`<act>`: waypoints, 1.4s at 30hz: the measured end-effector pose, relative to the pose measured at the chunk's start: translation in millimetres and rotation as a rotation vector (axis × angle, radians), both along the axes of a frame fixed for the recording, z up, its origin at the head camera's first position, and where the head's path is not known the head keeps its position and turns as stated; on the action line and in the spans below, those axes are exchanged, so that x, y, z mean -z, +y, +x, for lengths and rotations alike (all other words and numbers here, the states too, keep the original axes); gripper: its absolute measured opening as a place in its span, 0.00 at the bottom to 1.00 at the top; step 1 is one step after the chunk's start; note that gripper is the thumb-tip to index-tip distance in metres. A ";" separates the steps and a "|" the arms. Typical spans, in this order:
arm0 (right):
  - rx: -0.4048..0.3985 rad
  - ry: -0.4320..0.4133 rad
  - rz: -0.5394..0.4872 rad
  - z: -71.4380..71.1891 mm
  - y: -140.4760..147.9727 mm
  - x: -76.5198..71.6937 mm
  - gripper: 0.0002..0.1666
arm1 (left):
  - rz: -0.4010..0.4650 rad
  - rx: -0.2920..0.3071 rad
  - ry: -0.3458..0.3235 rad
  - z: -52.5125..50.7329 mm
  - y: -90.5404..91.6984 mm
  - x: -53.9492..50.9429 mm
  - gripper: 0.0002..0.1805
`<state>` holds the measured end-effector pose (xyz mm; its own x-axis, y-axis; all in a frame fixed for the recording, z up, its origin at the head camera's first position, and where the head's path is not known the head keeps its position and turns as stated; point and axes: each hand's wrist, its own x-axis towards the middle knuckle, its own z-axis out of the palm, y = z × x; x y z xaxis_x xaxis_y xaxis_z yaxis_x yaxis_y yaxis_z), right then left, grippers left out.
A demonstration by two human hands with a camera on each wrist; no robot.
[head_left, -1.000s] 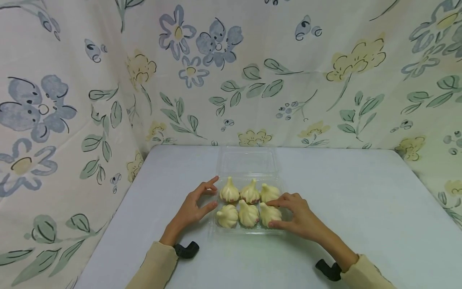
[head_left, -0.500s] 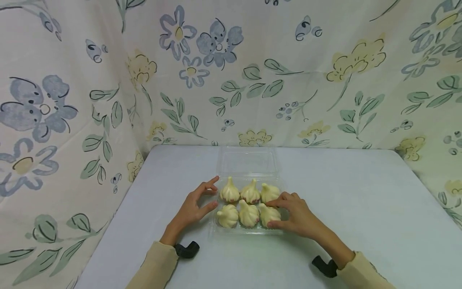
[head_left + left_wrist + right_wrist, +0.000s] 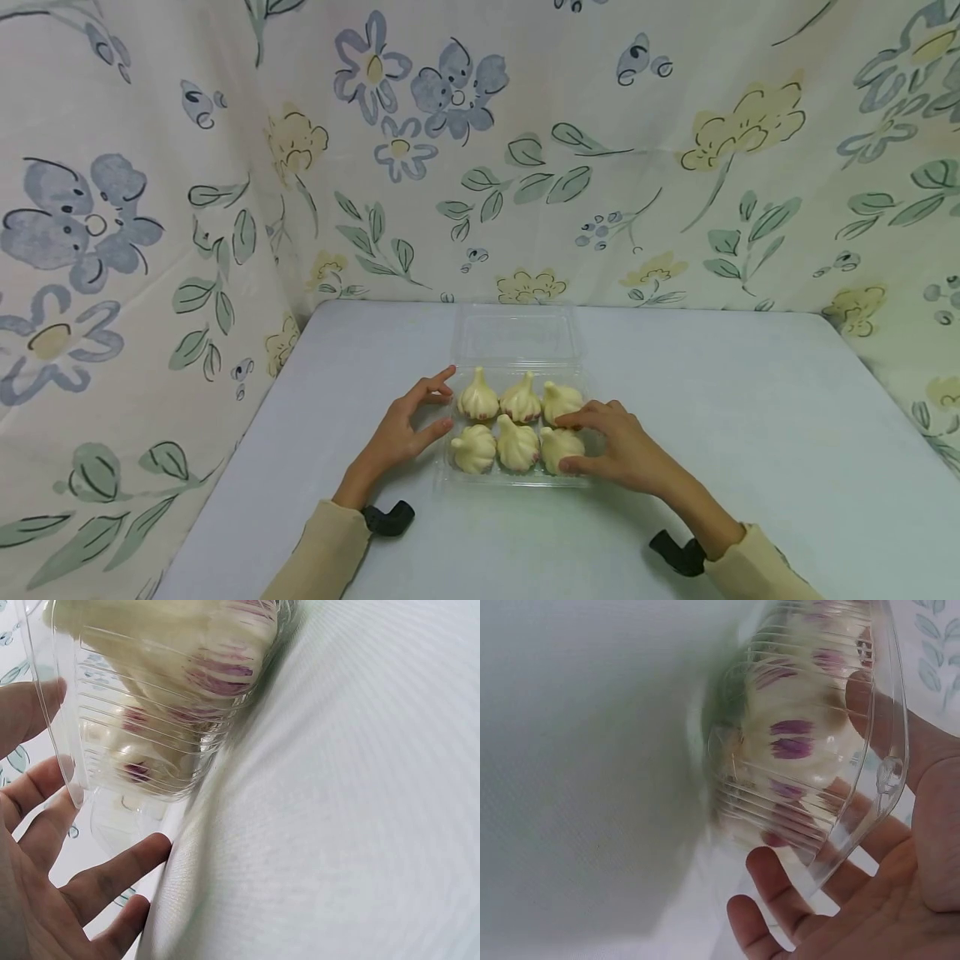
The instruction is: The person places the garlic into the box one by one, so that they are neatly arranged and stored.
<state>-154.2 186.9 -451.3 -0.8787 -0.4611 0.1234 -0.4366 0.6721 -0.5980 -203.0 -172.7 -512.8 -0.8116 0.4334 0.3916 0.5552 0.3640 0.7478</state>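
Several pale garlic bulbs, in two rows, fill an open clear plastic container [image 3: 517, 481] on the white table. My right hand [image 3: 626, 450] reaches over the container's right wall and holds the front right garlic bulb [image 3: 558, 451] between thumb and fingers. In the right wrist view, that thumb [image 3: 885, 724] lies inside the wall, while two other fingers stay outside, spread. My left hand [image 3: 405, 425] is beside the left wall with fingers apart. Its thumb and some fingers touch the container's rim [image 3: 56, 712] in the left wrist view; two lower fingers point toward the table.
The container's clear lid [image 3: 516, 335] lies folded back behind it, near the table's far edge. White table [image 3: 712, 392] surrounds the container. A flower-patterned cloth [image 3: 540, 225] hangs behind the table and at its sides. A black curved piece [image 3: 390, 519] sits at each wrist.
The front right garlic bulb has turned slightly under my right hand, its stem now a little lower. My left hand and the other bulbs keep their places.
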 end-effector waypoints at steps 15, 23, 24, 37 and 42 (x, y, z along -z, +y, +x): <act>0.120 -0.075 -0.134 -4.9 9.9 -7.3 0.19 | 0.020 0.011 -0.004 1.8 1.1 -4.6 0.20; 0.302 -0.023 -0.187 -18.2 13.9 -6.5 0.17 | 0.024 0.013 -0.012 2.9 1.2 -5.4 0.20; 0.321 -0.020 -0.194 -21.0 15.2 -5.7 0.18 | 0.025 0.014 -0.012 3.1 1.3 -5.7 0.20; 0.434 -0.099 -0.193 -70.0 30.7 20.5 0.36 | 0.030 0.017 -0.030 2.8 -0.5 -3.2 0.18; 0.425 -0.141 -0.180 -89.6 34.4 25.4 0.40 | 0.038 0.018 -0.016 2.4 1.0 -3.4 0.19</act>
<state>-243.8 221.3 -476.7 -0.9986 -0.0401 0.0345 -0.0523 0.6540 -0.7547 -200.6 -171.6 -509.4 -0.8098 0.4335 0.3953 0.5497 0.3251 0.7695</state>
